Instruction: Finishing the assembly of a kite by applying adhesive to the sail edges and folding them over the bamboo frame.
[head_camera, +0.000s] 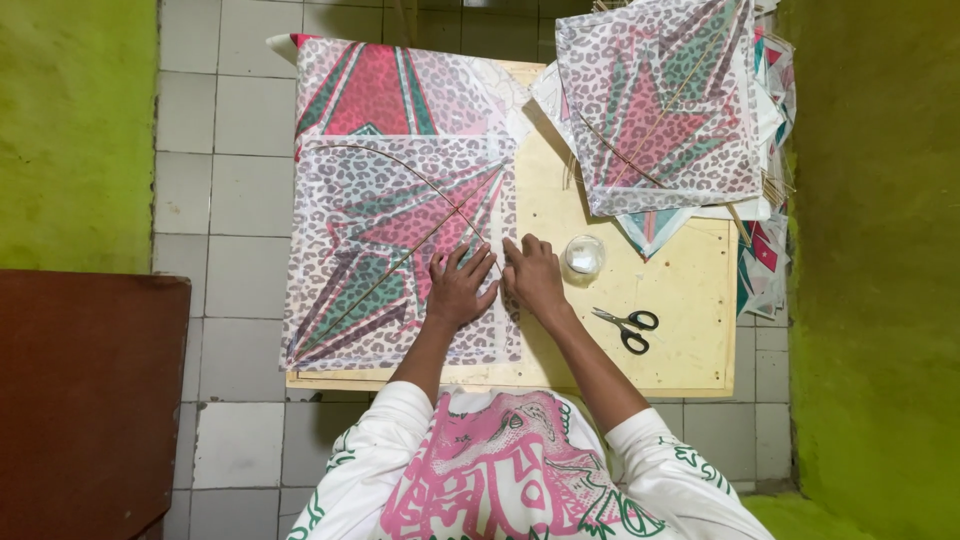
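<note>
A square paper kite (390, 250) with a leopard pattern and a pink-and-green star lies flat on the wooden board (690, 300). Thin bamboo sticks cross it, one straight and one bowed. My left hand (458, 288) presses flat on the kite near its right edge, fingers spread. My right hand (535, 275) rests beside it on the kite's right border, fingertips pushing down on the paper. Neither hand holds anything.
A stack of finished kites (665, 110) sits at the board's back right. A small clear round container (583, 256) stands just right of my right hand, and black-handled scissors (628, 325) lie nearer the front. Another patterned sheet (375, 85) lies behind the kite. A brown cabinet (85, 400) stands left.
</note>
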